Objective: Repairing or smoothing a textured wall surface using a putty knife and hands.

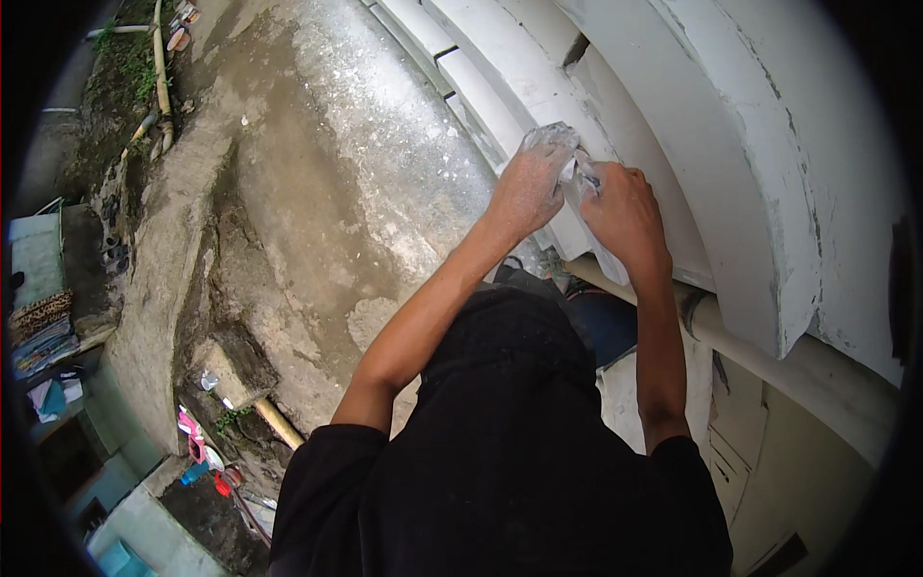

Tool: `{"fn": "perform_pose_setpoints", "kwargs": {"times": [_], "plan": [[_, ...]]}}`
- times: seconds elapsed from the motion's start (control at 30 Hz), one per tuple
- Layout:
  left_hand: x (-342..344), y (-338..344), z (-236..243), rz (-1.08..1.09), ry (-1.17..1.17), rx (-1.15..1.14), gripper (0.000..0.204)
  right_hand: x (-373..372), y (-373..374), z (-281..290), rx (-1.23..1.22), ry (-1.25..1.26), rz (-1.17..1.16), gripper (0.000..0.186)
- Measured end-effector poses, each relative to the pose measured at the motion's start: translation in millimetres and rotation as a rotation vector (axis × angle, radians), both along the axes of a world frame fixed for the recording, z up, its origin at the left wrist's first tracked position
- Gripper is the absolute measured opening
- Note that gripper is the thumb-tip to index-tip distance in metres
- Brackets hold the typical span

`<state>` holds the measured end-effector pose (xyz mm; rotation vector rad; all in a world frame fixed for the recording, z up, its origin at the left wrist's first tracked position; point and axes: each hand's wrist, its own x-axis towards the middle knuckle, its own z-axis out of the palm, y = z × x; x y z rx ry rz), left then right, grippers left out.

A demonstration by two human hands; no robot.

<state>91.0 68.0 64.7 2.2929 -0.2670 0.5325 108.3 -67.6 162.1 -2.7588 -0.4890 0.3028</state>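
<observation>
A crumpled clear plastic bag [550,136] with whitish contents is bunched in my left hand [532,188]. White powder coats that hand's fingers and back. Close beside it, my right hand [625,213] is closed, its fingers curled toward the bag. Something thin and pale with a small dark part shows at its fingertips; I cannot tell whether it belongs to the bag. Below the hands, a white strip [608,264] slants down, partly hidden by my right hand. Both hands are in front of the white stepped moulding [615,115] of a wall.
A pale pipe [740,332] runs beneath the moulding's thick lower edge [784,317] at right. Left of me lies stained concrete ground [317,192] spattered with white. Further left are a raised concrete edge [197,260], a concrete block [231,365] and folded cloths [43,337].
</observation>
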Motion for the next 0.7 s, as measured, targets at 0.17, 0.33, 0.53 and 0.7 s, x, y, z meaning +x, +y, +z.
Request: {"fn": "perform_pose_setpoints", "kwargs": {"times": [0.17,0.33,0.53,0.7], "plan": [[13.2,3.3,-0.9,0.057,0.047,-0.122,0.051,12.4,15.6,-16.4,0.047,-0.046,0.049,0.024],[-11.4,-3.1,-1.5,-0.026,-0.023,-0.031,0.052,-6.5,-0.5,-7.7,0.082,0.022,-0.041,0.022],[4.9,11.6,11.6,0.005,0.134,-0.107,0.048,17.2,14.6,-20.5,0.034,-0.019,0.002,0.026],[-16.7,-5.3,-3.7,-0.031,0.018,-0.087,0.053,-0.6,-2.4,-0.7,0.027,0.072,-0.044,0.026]]}}
